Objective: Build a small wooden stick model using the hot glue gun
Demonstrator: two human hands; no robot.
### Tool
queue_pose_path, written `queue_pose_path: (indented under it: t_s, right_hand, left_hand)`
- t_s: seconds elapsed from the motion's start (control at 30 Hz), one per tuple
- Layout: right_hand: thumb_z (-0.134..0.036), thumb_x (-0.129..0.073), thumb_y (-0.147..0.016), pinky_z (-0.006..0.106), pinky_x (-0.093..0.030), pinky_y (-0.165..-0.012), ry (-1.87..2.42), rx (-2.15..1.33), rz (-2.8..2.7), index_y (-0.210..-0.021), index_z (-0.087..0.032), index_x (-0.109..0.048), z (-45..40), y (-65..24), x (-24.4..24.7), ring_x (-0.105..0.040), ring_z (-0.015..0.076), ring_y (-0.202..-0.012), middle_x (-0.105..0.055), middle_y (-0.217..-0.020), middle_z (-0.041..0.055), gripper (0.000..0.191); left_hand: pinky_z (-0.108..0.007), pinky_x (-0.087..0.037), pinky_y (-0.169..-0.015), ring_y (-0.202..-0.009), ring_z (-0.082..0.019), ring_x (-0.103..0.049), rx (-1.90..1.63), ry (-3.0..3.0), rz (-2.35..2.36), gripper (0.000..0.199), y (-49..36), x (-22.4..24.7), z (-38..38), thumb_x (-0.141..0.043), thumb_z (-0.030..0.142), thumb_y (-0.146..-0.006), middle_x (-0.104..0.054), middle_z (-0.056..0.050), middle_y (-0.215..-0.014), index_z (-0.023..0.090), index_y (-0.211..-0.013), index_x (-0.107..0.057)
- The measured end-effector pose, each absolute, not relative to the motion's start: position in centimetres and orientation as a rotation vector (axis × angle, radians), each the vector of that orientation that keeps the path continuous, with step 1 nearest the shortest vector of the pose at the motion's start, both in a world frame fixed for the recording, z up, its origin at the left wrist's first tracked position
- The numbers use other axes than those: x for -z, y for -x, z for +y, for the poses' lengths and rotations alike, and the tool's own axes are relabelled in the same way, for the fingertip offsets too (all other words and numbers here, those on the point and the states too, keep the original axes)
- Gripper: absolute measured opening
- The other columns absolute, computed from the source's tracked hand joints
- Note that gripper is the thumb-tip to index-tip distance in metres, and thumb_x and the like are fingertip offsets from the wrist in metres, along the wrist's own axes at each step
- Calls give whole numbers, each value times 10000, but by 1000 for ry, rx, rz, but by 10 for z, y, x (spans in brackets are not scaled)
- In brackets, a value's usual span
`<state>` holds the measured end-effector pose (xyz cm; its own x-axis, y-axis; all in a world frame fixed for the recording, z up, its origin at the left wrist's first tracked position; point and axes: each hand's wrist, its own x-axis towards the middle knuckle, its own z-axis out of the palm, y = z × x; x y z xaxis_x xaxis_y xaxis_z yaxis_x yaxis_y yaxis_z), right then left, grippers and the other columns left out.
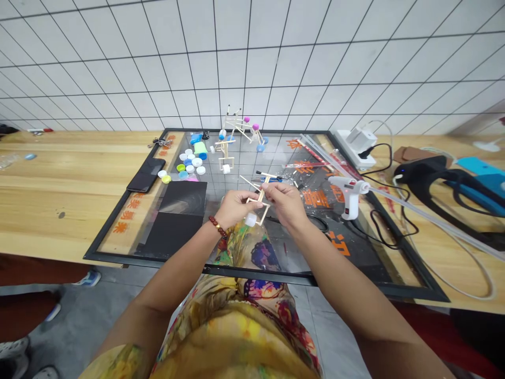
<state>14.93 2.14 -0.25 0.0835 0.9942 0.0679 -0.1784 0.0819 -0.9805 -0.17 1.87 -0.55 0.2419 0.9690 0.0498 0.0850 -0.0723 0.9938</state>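
Note:
Between my hands is a small frame of thin wooden sticks [263,215], raised over the glass panel. A white bottle cap [250,219] sits at its lower left corner. My left hand [235,209] pinches the frame's left side between thumb and fingers. On the other side, my right hand [287,202] has its fingertips closed on the upper sticks; the exact contact is hidden. Beyond them stands a similar stick frame [226,152] with a white cap. Farther back is a larger stick model [239,126] with blue and pink pieces.
Several bottle caps [190,168] lie left of the stick models. A phone [145,175] and black sheets [173,218] are on the left. At right are a white glue gun [350,196], its black cable, clear glue sticks [323,155] and a power strip [351,147].

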Motion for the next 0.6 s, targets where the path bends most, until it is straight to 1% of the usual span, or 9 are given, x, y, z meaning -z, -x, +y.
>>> queue_pose_path:
  t_s: [0.17, 0.33, 0.43, 0.6]
  right_hand:
    - [-480, -809, -600, 260, -304, -529, 1038, -1255, -1007, -627, -189, -699, 23, -150, 4, -381, 82, -516, -483, -512, -44, 312]
    - [-517, -818, -568, 257, -275, -499, 1046, -1303, -983, -636, -191, -697, 24, -149, 5, -359, 82, -501, -463, -503, -48, 354]
    - [-533, -819, -570, 250, -293, -501, 1043, -1304, -992, -629, -190, -688, 23, -150, 4, -367, 81, -506, -465, -510, -47, 372]
    - [-593, -784, -608, 250, -324, -513, 1050, -1353, -1009, -626, -183, -690, 23, -151, 3, -406, 84, -521, -524, -559, -24, 422]
  left_hand:
    - [-261, -502, -648, -660, -153, -633, -1039, -1430, 1088, 240, 1, 7, 17, -827, 301, -609, -736, -50, -730, 136, -775, -775]
    - [-262, -500, -644, -673, -161, -638, -1058, -1416, 1086, 267, -1, 9, 17, -851, 318, -572, -737, -53, -738, 143, -758, -774]
    - [-264, -501, -659, -678, -156, -633, -1063, -1393, 1067, 250, -2, 9, 18, -840, 307, -587, -733, -48, -742, 140, -758, -767]
    - [-256, -482, -648, -652, -140, -601, -1076, -1392, 1066, 254, -3, 10, 18, -841, 316, -584, -713, -34, -714, 135, -742, -758]
